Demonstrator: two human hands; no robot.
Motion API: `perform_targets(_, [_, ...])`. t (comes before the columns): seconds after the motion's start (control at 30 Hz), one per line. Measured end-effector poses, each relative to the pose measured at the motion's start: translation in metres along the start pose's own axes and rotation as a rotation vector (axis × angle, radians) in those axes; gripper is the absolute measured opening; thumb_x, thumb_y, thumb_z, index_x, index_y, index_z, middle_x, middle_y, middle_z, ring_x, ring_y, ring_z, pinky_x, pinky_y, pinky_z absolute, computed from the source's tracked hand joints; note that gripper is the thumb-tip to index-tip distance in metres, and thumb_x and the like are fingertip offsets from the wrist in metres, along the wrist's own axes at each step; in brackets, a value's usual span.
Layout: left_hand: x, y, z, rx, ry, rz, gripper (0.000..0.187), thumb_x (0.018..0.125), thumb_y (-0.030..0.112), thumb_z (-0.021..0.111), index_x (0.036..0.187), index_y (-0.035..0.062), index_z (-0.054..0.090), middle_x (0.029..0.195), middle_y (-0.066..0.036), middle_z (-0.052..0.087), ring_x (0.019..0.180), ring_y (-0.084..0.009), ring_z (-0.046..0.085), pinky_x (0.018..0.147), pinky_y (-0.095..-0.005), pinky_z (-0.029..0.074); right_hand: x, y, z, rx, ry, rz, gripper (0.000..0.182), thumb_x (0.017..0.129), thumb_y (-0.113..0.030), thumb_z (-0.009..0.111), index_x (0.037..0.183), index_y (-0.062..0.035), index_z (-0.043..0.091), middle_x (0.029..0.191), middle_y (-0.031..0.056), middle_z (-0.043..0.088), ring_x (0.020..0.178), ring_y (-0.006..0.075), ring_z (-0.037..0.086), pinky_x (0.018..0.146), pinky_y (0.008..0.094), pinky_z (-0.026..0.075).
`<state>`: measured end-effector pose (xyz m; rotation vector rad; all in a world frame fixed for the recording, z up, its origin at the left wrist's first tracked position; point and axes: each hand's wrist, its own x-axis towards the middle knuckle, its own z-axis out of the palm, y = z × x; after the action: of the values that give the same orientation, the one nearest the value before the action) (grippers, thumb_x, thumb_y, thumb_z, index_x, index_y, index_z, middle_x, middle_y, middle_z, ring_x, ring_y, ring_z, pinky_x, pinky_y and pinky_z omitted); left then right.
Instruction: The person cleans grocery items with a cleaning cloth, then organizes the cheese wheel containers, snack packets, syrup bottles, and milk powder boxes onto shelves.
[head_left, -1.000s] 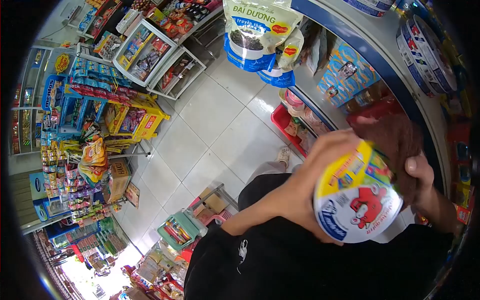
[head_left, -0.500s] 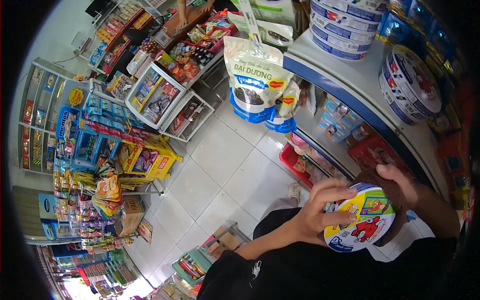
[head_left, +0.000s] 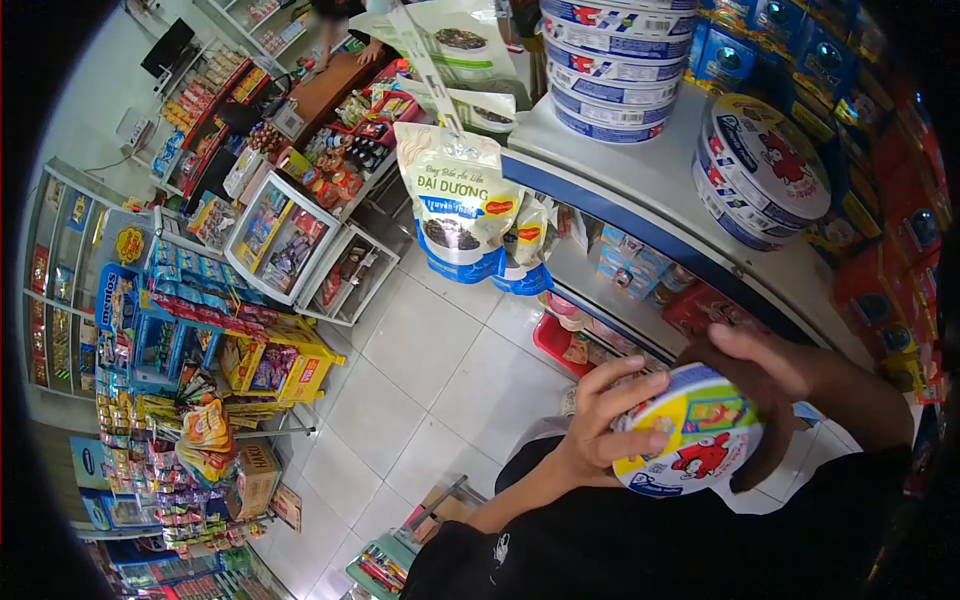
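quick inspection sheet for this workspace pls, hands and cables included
Surface: pale shelf holding a tall box stack and a shorter box stack
Job's things: round box, printed lid showing; brown cloth at its edge, blurred
Clutter: pouches hanging at the shelf's end
Grippers: bare hands; left hand grips the round box, right hand holds the brown cloth
Cables: thin dark line on the far wall, possibly one
Surroundings: tiled floor, snack racks, another person's hand at the counter

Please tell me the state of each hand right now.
Left hand: closed on the edge of the round box.
Right hand: holding the brown cloth, its fingers mostly hidden.
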<state>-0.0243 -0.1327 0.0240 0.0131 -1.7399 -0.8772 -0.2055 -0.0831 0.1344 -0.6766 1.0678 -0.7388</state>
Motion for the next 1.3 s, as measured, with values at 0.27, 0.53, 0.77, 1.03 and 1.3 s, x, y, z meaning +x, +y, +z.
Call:
perform_targets(0.27, [-0.003,-0.012,0.002,-0.121,0.105,-0.029,0.081,0.050,0.039,0.083,0.115,0.0140,0.041,0.127,-0.023,0.041,0.118,-0.0398,0.036,0.094,-0.0437,0.032,-0.003,0.040,-0.018,0.157,0.093,0.094,0.042,0.086,-0.040,0.047,0.109,-0.0053,0.051,0.106,0.0109,0.055,0.098,0.0198,0.053,0.086,0.0316,0.041])
perform_targets(0.53, [0.004,0.001,-0.018,-0.001,0.026,-0.163,0.089,0.046,0.038,0.086,0.117,0.0132,0.040,0.128,-0.028,0.038,0.115,-0.0405,0.041,0.096,-0.0467,0.028,-0.008,0.011,0.007,0.197,-0.068,0.215,0.079,0.085,-0.065,0.018,0.130,-0.0024,0.033,0.128,0.0176,0.042,0.114,0.0243,0.044,0.099,0.0356,0.032])
perform_targets(0.77, [-0.011,-0.014,-0.016,-0.062,0.216,-0.284,0.081,0.053,0.037,0.076,0.117,0.0075,0.036,0.118,-0.027,0.038,0.108,-0.0374,0.044,0.089,-0.0444,0.038,-0.004,0.038,0.004,-0.379,-0.589,-0.071,0.042,0.087,-0.040,0.050,0.098,0.0010,0.052,0.086,0.0070,0.055,0.082,0.0149,0.051,0.073,0.0294,0.043])
perform_targets(1.03, [0.064,-0.056,-0.034,0.140,0.447,0.240,0.060,0.072,0.024,0.069,0.118,0.0022,0.038,0.113,-0.025,0.045,0.102,-0.0343,0.051,0.086,-0.0445,0.044,-0.006,0.016,0.018,-0.654,-0.301,-0.245,0.056,0.079,-0.048,0.059,0.071,0.0067,0.058,0.064,0.0138,0.057,0.062,0.0201,0.054,0.060,0.0306,0.044])
perform_targets(1.3, [0.250,-0.056,-0.022,0.329,0.249,0.316,0.075,0.053,0.029,0.083,0.111,-0.0016,0.047,0.114,-0.017,0.051,0.099,-0.0207,0.055,0.084,-0.0325,0.045,-0.001,0.028,0.006,-0.585,-0.340,-0.093,0.051,0.076,-0.047,0.063,0.072,0.0034,0.062,0.068,0.0076,0.060,0.067,0.0146,0.055,0.061,0.0280,0.045])
